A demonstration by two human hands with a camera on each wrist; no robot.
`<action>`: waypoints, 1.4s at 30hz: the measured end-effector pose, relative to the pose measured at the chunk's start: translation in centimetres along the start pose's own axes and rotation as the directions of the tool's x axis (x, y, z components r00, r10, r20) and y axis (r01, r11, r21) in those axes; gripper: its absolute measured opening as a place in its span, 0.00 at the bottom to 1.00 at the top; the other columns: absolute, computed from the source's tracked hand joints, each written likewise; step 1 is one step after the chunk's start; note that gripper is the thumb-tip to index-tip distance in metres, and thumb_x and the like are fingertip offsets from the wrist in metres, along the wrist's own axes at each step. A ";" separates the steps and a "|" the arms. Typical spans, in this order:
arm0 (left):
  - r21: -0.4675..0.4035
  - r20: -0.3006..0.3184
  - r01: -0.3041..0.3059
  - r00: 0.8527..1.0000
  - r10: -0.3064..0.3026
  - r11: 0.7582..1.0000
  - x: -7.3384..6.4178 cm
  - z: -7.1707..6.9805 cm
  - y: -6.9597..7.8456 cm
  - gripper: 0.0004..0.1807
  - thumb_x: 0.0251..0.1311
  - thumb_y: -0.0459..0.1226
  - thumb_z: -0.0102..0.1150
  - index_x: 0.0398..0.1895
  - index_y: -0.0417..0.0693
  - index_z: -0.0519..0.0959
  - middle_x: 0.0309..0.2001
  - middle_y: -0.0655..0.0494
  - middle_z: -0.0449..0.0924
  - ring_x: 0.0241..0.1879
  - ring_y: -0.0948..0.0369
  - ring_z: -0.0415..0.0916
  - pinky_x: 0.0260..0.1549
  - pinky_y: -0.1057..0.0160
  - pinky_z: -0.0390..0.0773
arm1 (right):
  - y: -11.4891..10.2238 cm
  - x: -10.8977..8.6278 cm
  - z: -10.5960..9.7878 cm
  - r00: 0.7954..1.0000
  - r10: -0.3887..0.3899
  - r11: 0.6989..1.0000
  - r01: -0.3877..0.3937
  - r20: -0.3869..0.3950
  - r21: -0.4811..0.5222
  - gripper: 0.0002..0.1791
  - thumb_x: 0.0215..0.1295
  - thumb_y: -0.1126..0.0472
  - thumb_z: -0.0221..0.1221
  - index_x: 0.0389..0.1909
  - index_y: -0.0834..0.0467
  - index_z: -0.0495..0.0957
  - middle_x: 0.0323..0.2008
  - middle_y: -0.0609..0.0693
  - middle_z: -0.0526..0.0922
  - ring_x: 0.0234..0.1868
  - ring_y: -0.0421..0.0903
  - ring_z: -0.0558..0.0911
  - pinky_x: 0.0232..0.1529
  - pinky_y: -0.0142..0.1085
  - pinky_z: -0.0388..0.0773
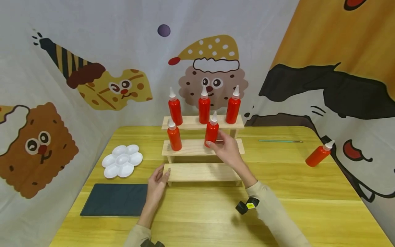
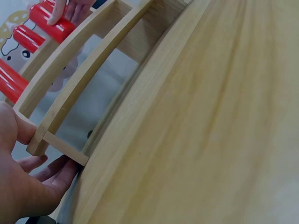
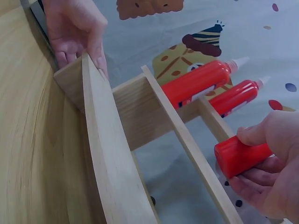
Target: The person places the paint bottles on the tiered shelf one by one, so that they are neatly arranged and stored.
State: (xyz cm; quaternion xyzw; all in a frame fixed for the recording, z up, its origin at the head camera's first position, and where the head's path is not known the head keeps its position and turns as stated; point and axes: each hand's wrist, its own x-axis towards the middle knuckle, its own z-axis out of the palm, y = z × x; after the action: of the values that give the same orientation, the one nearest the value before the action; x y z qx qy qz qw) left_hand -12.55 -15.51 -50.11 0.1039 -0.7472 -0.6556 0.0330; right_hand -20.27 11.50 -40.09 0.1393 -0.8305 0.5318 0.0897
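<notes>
A three-tier wooden stand (image 1: 200,172) sits on the table. My right hand (image 1: 227,148) grips a red squeeze bottle (image 1: 212,134) with a white nozzle, upright at the middle tier. In the right wrist view, that bottle's base (image 3: 229,161) shows between thumb and fingers; whether it touches the board is unclear. My left hand (image 1: 157,183) holds the left end of the bottom tier, thumb on the board and fingers around its side panel (image 2: 65,148). Another red bottle (image 1: 175,138) stands at the middle tier's left end. Several red bottles (image 1: 204,109) line the top tier.
Left of the stand lie a white flower-shaped palette (image 1: 122,159) and a dark rectangular board (image 1: 114,200). To the right are a thin teal paintbrush (image 1: 279,141) and a red bottle (image 1: 318,156), which looks tilted. A printed cloth (image 1: 123,41) hangs behind the table.
</notes>
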 end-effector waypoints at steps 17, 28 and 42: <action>-0.006 -0.002 -0.002 1.000 0.001 1.000 0.1 0.1 -0.1 0.28 0.73 0.36 0.55 0.74 0.39 0.67 0.65 0.31 0.73 0.65 0.42 0.74 0.52 0.69 0.78 | 0.3 0.7 2.6 0.999 -0.009 0.999 0.010 0.032 -0.039 0.24 0.62 0.65 0.70 0.59 0.64 0.77 0.50 0.60 0.86 0.50 0.55 0.85 0.53 0.47 0.84; -0.007 -0.015 0.000 1.000 0.000 1.000 0.2 0.2 -0.3 0.27 0.73 0.35 0.56 0.73 0.39 0.68 0.64 0.31 0.74 0.64 0.42 0.75 0.51 0.71 0.78 | 0.2 0.4 2.6 0.999 -0.025 0.997 0.028 0.042 -0.067 0.23 0.64 0.64 0.68 0.58 0.66 0.76 0.52 0.61 0.85 0.52 0.56 0.85 0.54 0.47 0.83; -0.017 -0.007 0.008 1.000 -0.008 1.000 0.1 0.2 -0.3 0.28 0.73 0.37 0.56 0.74 0.40 0.67 0.66 0.32 0.73 0.65 0.42 0.73 0.50 0.74 0.76 | 0.1 -1.2 -0.2 0.999 -0.046 0.997 0.048 0.024 -0.060 0.27 0.65 0.61 0.69 0.62 0.66 0.74 0.58 0.61 0.82 0.58 0.59 0.83 0.60 0.51 0.80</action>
State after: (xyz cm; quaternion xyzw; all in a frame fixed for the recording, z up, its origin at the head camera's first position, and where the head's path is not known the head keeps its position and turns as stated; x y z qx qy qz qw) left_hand -12.66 -15.35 -50.46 0.1091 -0.7410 -0.6617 0.0340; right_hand -19.21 11.89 -40.46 0.1619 -0.8438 0.5024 0.0971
